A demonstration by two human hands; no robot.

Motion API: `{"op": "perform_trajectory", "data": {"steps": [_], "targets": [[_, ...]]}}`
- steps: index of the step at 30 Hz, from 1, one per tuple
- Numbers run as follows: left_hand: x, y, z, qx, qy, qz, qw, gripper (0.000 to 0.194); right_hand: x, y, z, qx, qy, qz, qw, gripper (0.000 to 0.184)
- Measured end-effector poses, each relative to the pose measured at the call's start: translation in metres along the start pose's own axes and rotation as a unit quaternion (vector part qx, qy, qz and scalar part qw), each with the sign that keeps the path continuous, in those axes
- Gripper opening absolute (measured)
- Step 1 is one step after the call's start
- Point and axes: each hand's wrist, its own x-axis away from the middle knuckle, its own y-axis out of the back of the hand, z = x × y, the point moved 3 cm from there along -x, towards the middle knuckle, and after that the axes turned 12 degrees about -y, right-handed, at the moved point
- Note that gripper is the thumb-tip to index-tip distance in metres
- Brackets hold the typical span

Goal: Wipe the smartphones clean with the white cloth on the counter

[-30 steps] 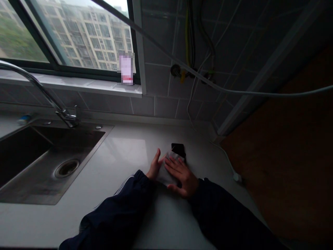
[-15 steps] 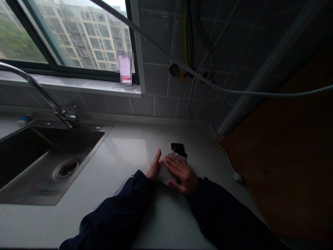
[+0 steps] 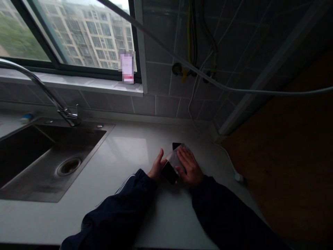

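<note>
My left hand (image 3: 157,165) grips a black smartphone (image 3: 169,172) from its left side, thumb raised; the other fingers are mostly hidden beneath it. A thin pale cloth (image 3: 174,158) covers the far part of the phone. On top of that cloth my right hand (image 3: 191,167) presses with its fingers extended together, holding the cloth against the screen. Beyond the hands, a second black, flat, phone-like object (image 3: 176,146) lies on the white counter, partly covered from view by the cloth.
To the left is a steel sink (image 3: 85,166) with a curved chrome faucet (image 3: 47,91). A white cable (image 3: 229,161) with a plug-like end runs along the counter's right side. Another pale cable (image 3: 273,92) hangs across the view. A blurred pinkish box (image 3: 127,67) stands on the windowsill.
My right hand has slid the cloth up and to the right over the phone, so the near part of its black screen now shows. The left hand keeps its grip.
</note>
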Motion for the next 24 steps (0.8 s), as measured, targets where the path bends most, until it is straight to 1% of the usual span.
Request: {"op": "perform_trajectory", "data": {"steps": [1, 2, 5, 6, 8, 9, 12, 15, 17, 20, 24], "targets": [[0.000, 0.000, 0.000, 0.003, 0.003, 0.005, 1.000, 0.076, 0.000, 0.000, -0.001, -0.001, -0.008, -0.005, 1.000, 0.066], [0.000, 0.000, 0.000, 0.007, -0.003, 0.005, 1.000, 0.075, 0.000, 0.000, 0.000, -0.007, 0.001, -0.001, 1.000, 0.068], [-0.004, 0.010, -0.003, 0.019, -0.032, -0.020, 0.999, 0.073, 0.008, -0.003, 0.017, -0.040, 0.089, 0.048, 0.994, 0.074], [-0.005, 0.014, -0.003, 0.018, -0.022, -0.031, 0.999, 0.073, 0.010, -0.004, 0.024, -0.050, 0.117, 0.066, 0.990, 0.074], [-0.007, 0.020, -0.004, 0.014, -0.026, -0.046, 0.999, 0.073, 0.014, -0.005, 0.032, -0.064, 0.149, 0.090, 0.983, 0.074], [-0.008, 0.021, -0.004, 0.015, -0.024, -0.046, 0.999, 0.073, 0.014, -0.005, 0.033, -0.067, 0.155, 0.092, 0.981, 0.072], [-0.007, 0.017, -0.002, 0.037, -0.020, -0.016, 0.999, 0.074, 0.011, -0.002, 0.025, -0.061, 0.135, 0.057, 0.987, 0.064], [-0.006, 0.008, 0.000, 0.055, -0.041, 0.020, 0.997, 0.076, 0.004, -0.001, 0.010, -0.026, 0.071, 0.018, 0.997, 0.062], [-0.005, 0.003, 0.000, 0.049, -0.044, 0.034, 0.997, 0.076, 0.003, -0.001, 0.004, -0.010, 0.042, 0.011, 0.999, 0.065], [-0.003, -0.002, 0.001, 0.032, -0.030, 0.035, 0.998, 0.075, 0.002, -0.002, 0.001, -0.006, 0.034, 0.013, 0.999, 0.068], [-0.002, -0.002, -0.001, 0.025, -0.047, 0.006, 0.999, 0.075, 0.005, -0.003, 0.006, -0.012, 0.038, 0.028, 0.999, 0.070]]}}
